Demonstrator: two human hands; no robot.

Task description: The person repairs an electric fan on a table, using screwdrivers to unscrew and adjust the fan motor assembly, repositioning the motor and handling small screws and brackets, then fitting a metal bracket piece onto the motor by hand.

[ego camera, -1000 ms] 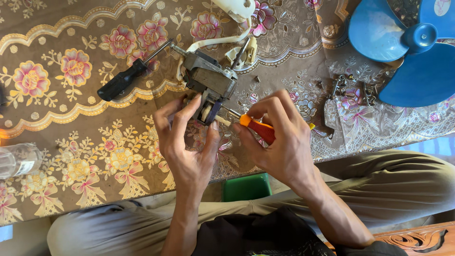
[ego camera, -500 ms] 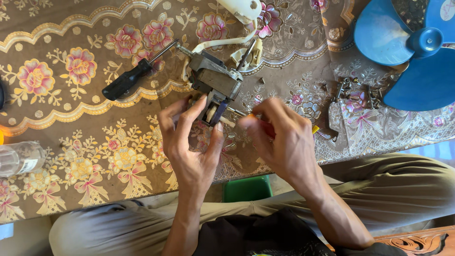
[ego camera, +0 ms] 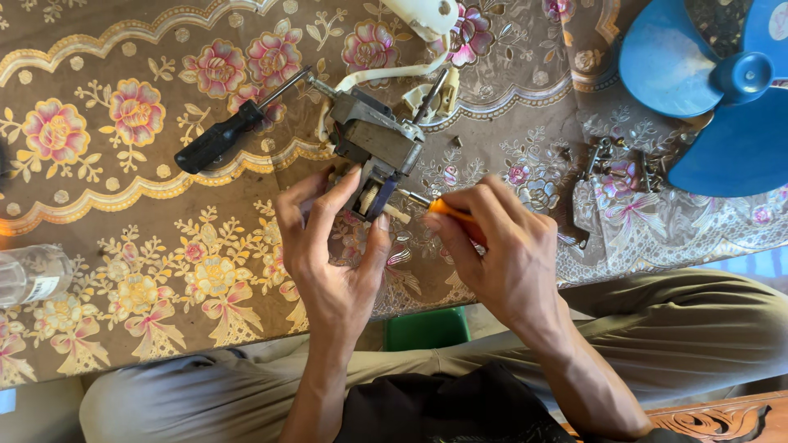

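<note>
On the bench (ego camera: 123,238), covered with a flowered brown cloth, a grey metal fan motor (ego camera: 373,148) lies near the middle. The left hand (ego camera: 328,254) is clamped on the motor's near end, fingers on one side and thumb on the other. The right hand (ego camera: 501,250) is closed around an orange-handled screwdriver (ego camera: 439,209), whose tip touches the motor's near end just beside the left thumb. A black-handled screwdriver (ego camera: 222,135) lies to the left of the motor, its shaft pointing toward it. A blue fan blade (ego camera: 706,98) rests at the far right, with small screws (ego camera: 611,156) scattered just beside it. A clear bottle (ego camera: 33,275) lies at the left edge.
</note>
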